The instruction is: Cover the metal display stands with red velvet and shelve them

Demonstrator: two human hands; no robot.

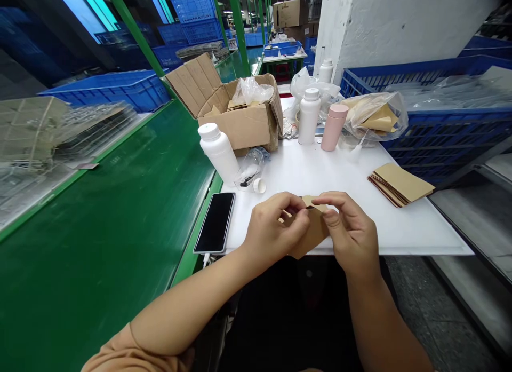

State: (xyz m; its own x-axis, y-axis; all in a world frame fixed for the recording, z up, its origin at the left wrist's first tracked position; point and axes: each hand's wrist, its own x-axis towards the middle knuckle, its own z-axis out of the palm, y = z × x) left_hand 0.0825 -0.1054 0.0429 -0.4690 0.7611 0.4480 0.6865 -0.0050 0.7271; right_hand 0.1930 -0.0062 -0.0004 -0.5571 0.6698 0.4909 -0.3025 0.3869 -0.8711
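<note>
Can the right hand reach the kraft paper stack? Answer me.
Probably yes: nothing stands between the right hand and the kraft paper stack, though that hand now pinches a kraft piece.

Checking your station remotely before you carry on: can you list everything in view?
kraft paper piece: 1, tan, held above the white board
kraft paper stack: 1, tan with dark edges, right of the hands
white plastic bottles: 3, white, on and beyond the board
pink bottle: 1, pink, beside the middle white bottle
clear plastic bag: 1, clear with tan paper inside, right of the pink bottle
cardboard box: 1, brown, open, far left of the board
smartphone: 1, black, left of the board
white board: 1, white, under these things
green workbench: 1, green, along the left
plastic crates: several, blue, right and background
left hand: 1, pinching the paper
right hand: 1, pinching the paper
</note>
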